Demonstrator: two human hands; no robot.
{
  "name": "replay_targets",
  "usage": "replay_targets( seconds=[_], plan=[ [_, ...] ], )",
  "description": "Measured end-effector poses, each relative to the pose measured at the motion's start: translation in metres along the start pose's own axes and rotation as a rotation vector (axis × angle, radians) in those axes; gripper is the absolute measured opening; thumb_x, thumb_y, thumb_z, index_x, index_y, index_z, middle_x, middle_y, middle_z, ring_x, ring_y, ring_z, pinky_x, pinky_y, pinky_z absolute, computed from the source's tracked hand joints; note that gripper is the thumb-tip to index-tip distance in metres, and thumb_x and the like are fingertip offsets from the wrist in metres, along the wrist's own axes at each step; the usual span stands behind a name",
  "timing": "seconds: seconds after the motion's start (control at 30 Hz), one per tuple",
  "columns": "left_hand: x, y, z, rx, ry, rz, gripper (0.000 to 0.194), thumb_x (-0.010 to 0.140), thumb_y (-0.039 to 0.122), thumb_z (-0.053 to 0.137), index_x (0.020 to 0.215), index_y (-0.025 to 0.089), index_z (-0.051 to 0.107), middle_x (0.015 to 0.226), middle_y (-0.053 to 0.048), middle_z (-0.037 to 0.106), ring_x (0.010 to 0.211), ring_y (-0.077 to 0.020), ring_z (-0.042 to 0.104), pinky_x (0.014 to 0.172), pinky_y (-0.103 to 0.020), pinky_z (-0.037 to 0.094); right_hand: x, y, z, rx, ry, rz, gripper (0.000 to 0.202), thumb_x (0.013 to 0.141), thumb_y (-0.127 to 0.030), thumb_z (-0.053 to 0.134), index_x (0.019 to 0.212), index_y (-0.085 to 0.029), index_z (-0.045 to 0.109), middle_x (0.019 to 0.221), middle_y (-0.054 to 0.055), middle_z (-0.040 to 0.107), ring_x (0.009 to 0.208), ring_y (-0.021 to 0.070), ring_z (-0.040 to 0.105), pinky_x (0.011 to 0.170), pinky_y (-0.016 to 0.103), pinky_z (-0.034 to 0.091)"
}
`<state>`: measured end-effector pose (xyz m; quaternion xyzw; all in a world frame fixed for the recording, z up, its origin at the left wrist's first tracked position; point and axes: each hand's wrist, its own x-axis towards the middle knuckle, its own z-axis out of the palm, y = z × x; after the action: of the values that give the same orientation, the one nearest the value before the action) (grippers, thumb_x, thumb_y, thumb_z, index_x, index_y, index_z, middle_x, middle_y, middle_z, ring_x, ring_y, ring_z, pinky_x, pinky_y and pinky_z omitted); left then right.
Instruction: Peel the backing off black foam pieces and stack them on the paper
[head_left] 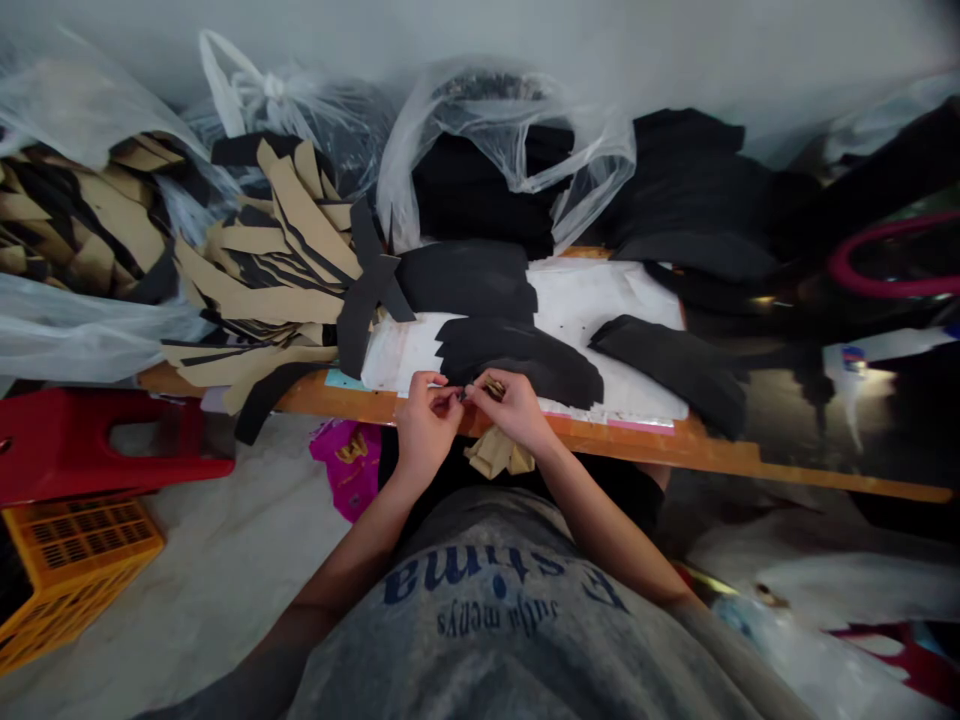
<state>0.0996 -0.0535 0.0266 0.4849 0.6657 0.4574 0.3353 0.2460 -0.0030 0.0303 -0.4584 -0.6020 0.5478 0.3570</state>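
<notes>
My left hand (427,425) is closed in a pinch at the front edge of the table, its thumb and fingertips meeting something too small to make out. Close beside it, my right hand (514,408) is curled around a bunch of tan strips (498,452), whose ends hang below the palm. The fingertips of both hands nearly meet over a small dark bit. Just beyond them lies a fanned stack of black curved pieces (525,360) on a white board (577,300). A second black stack (465,278) lies behind it, and a third (667,365) to the right.
A heap of tan and black strips (277,260) covers the table's left side, with clear plastic bags (600,180) behind. A red stool (97,440) and a yellow crate (90,560) stand at left. A magenta bag (346,465) hangs below the wooden table edge (637,440).
</notes>
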Motion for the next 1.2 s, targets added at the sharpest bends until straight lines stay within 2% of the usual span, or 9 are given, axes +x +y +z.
replay_targets(
  seconds=[0.07,0.13,0.27,0.4,0.47,0.63,0.83,1.0,1.2],
  plan=[
    [0.007,-0.007,-0.002,-0.151,-0.024,-0.075,0.026,0.082,0.02,0.068,0.1,0.024,0.05,0.09,-0.004,0.078,0.08,-0.0188,0.078,0.076,-0.031,0.062,0.002,0.002,-0.002,0.044,0.009,0.01,0.033,0.083,-0.049,0.066,0.068,-0.02,0.06,0.065,-0.001,0.058,0.063,0.0142,0.049,0.062,0.027,0.039],
    [0.016,-0.015,-0.008,-0.25,0.043,-0.131,0.026,0.082,0.027,0.068,0.097,0.023,0.047,0.095,-0.006,0.078,0.079,-0.0184,0.078,0.076,-0.032,0.063,0.003,0.003,-0.004,0.083,0.027,0.031,0.035,0.081,-0.052,0.067,0.068,-0.02,0.059,0.063,-0.002,0.054,0.061,0.0133,0.046,0.06,0.027,0.038],
    [0.021,-0.02,-0.025,-0.084,0.263,-0.016,0.02,0.087,0.036,0.066,0.095,0.021,0.057,0.098,-0.005,0.072,0.081,-0.017,0.074,0.076,-0.031,0.061,0.004,0.005,-0.008,0.147,0.04,0.096,0.037,0.081,-0.055,0.069,0.068,-0.021,0.059,0.059,-0.004,0.047,0.057,0.0122,0.041,0.055,0.026,0.033],
    [0.006,-0.008,-0.026,0.241,0.112,0.323,0.016,0.088,0.036,0.071,0.089,0.021,0.073,0.097,-0.006,0.065,0.095,-0.0199,0.067,0.089,-0.035,0.057,0.006,0.005,-0.008,0.15,0.024,0.068,0.038,0.081,-0.055,0.07,0.068,-0.02,0.061,0.06,-0.003,0.05,0.057,0.0119,0.041,0.056,0.027,0.034],
    [0.001,-0.004,-0.019,0.28,0.059,0.392,0.014,0.089,0.034,0.072,0.09,0.021,0.075,0.101,-0.007,0.062,0.099,-0.021,0.065,0.092,-0.036,0.055,0.007,0.006,-0.008,0.16,0.02,0.052,0.04,0.08,-0.056,0.071,0.068,-0.02,0.06,0.06,-0.003,0.051,0.058,0.0118,0.041,0.057,0.027,0.035],
    [0.007,-0.009,-0.007,0.264,0.004,0.365,0.008,0.09,0.026,0.068,0.088,0.021,0.073,0.106,-0.008,0.058,0.106,-0.022,0.062,0.095,-0.037,0.054,0.006,0.005,-0.009,0.19,-0.005,0.071,0.036,0.081,-0.052,0.072,0.068,-0.02,0.06,0.06,-0.003,0.051,0.055,0.0111,0.039,0.054,0.026,0.032],
    [0.013,-0.014,-0.012,0.22,0.031,0.31,0.005,0.087,0.02,0.067,0.082,0.019,0.068,0.107,-0.007,0.054,0.106,-0.0214,0.06,0.098,-0.036,0.052,0.004,0.005,-0.012,0.236,0.009,0.092,0.04,0.082,-0.053,0.074,0.066,-0.021,0.057,0.055,-0.006,0.041,0.052,0.0099,0.034,0.051,0.026,0.028],
    [0.007,-0.008,-0.007,0.258,0.013,0.392,0.011,0.091,0.029,0.069,0.088,0.019,0.069,0.112,-0.008,0.053,0.11,-0.0224,0.058,0.099,-0.038,0.051,0.005,0.008,-0.011,0.237,0.0,0.087,0.044,0.079,-0.059,0.076,0.068,-0.02,0.058,0.057,-0.005,0.044,0.054,0.0096,0.035,0.051,0.025,0.028],
    [0.009,-0.011,-0.001,0.287,-0.045,0.421,0.013,0.097,0.026,0.061,0.087,0.018,0.065,0.115,-0.01,0.051,0.111,-0.023,0.057,0.099,-0.039,0.051,0.004,0.006,-0.011,0.252,-0.007,0.091,0.043,0.079,-0.056,0.077,0.067,-0.019,0.058,0.058,-0.005,0.044,0.055,0.0097,0.034,0.052,0.025,0.027]
  ],
)
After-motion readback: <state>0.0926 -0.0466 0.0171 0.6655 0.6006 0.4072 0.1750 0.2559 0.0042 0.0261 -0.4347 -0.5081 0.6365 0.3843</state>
